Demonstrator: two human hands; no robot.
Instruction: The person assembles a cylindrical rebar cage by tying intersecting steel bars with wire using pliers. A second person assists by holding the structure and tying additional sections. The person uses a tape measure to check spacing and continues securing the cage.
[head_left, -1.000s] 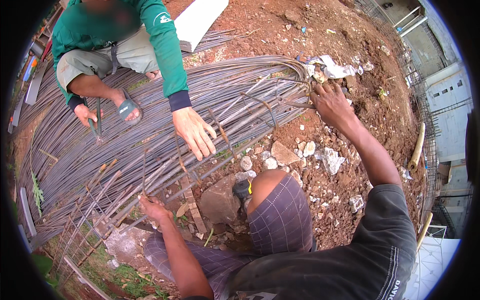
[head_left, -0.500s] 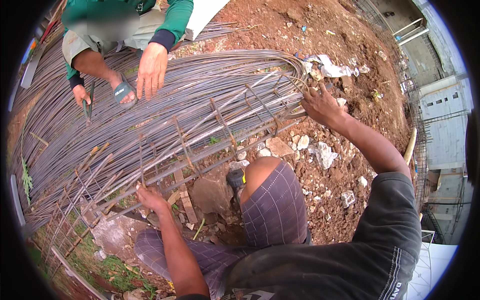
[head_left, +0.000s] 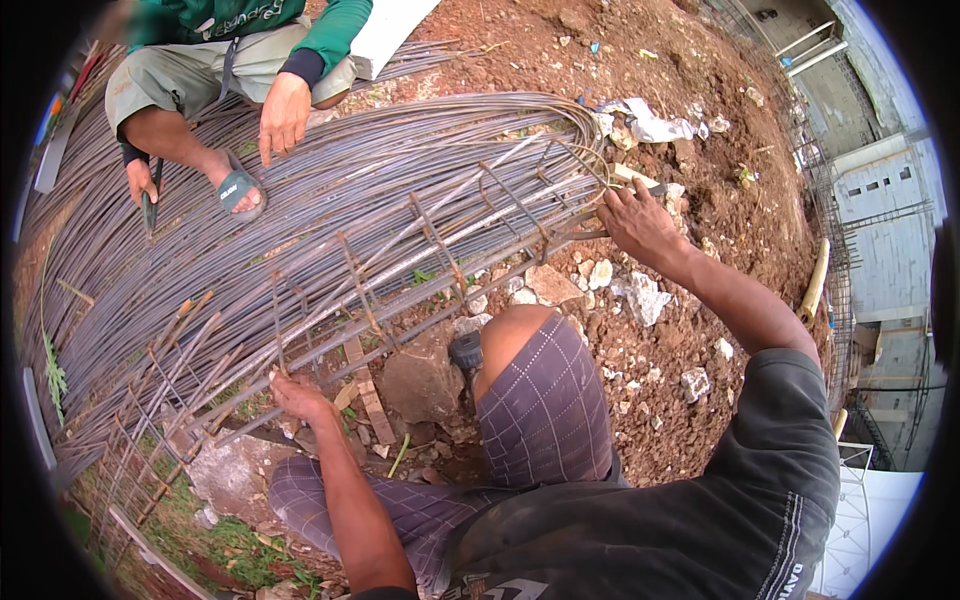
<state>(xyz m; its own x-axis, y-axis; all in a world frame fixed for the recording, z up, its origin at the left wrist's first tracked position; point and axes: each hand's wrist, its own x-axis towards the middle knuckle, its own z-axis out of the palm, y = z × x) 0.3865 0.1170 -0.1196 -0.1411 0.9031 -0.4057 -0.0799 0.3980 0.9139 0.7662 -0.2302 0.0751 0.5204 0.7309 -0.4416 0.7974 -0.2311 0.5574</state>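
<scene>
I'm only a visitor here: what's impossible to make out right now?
In the head view:
- Right hand: its own back hides the palm and anything inside.
- Left hand: its back hides the palm and most of its grip.
- Black object: partly behind the bare knee, so its kind is unclear.
- Co-worker's green top: cut off by the upper edge.

Brn grnd [head_left: 765, 255] carries rods [head_left: 360, 180] & wht rocks [head_left: 643, 298].
</scene>
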